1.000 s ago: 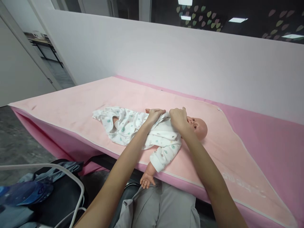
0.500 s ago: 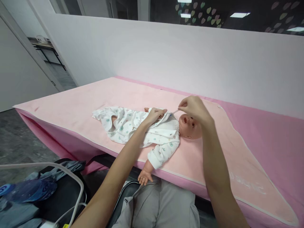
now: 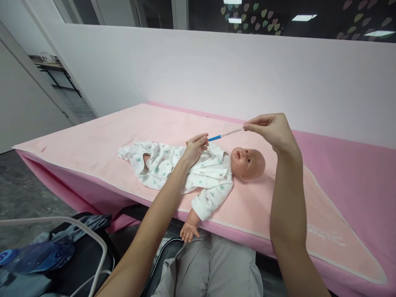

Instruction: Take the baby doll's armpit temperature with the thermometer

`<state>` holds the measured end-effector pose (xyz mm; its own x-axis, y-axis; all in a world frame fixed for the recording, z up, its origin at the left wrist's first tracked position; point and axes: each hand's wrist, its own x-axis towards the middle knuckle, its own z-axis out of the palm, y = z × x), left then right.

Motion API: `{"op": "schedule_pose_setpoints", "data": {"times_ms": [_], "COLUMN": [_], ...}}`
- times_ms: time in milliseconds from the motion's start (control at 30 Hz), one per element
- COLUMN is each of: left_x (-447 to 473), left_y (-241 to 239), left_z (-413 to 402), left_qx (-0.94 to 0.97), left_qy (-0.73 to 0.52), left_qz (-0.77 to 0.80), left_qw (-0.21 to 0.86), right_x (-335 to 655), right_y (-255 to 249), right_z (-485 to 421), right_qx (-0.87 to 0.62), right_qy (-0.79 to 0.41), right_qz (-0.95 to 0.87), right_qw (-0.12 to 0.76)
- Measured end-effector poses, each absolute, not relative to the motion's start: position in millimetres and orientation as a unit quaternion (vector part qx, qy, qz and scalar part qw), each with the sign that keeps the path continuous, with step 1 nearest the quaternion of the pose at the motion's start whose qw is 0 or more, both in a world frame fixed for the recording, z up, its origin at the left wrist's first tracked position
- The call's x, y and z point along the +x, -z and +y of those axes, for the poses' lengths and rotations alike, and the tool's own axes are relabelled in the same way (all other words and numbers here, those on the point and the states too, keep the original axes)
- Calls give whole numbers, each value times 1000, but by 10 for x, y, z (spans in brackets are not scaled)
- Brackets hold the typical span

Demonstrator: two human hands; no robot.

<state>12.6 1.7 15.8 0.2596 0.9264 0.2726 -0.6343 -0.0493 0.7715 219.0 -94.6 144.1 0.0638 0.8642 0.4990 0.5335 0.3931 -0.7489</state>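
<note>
A thin glass thermometer (image 3: 232,132) with a blue end is stretched between my hands, above the chest of a baby doll (image 3: 247,163). My right hand (image 3: 272,128) pinches its clear end, raised beyond the doll's head. The fingers of my left hand (image 3: 197,147) close around the blue end, over the doll's body. The doll lies on its back in a white patterned baby suit (image 3: 210,177). One doll arm hangs over the near edge of the table; the other is mostly hidden behind my left hand.
A peach mat (image 3: 102,136) covers the pink-draped table, with a white partition (image 3: 198,70) behind it. At the lower left, a blue-tinted plastic bottle (image 3: 40,255) and folded cloth lie on a black chair, near a pale curved tube (image 3: 93,235).
The thermometer has come out of the doll's open collar and is now in full view. My right hand has moved up and right; the left has risen slightly off the clothing.
</note>
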Motion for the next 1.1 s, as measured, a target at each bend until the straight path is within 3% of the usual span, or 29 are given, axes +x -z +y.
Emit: {"op": "schedule_pose_setpoints", "data": {"times_ms": [267,467,600,900,1000,1100], "left_x": [112,168,201,179,187,195], "left_y": [-138,-172,-199,-183,-159,-146], "left_z": [36,-103,-228,-198,-184,-182], "left_qx": [395,556,728,797,786,775], "left_qy": [-604,-515,-403,-343,-361,-376], "left_qz": [152,230,252,243,230,224], "left_qw": [675,611,493,434,447,456], "right_x": [2104,1729,1762,1955,1867,1786], "right_y": [-1466,-1651,-1374,59,229,166], "right_z": [-1031,-1776,-2172,-2472,-2480,-2347], "right_qx": [-533,-556,-581,-735,-749,-742], "right_qy": [-107,160,245,116,67,94], "right_qz": [-692,-723,-715,-581,-604,-639], "right_qw": [475,378,303,330,265,178]}}
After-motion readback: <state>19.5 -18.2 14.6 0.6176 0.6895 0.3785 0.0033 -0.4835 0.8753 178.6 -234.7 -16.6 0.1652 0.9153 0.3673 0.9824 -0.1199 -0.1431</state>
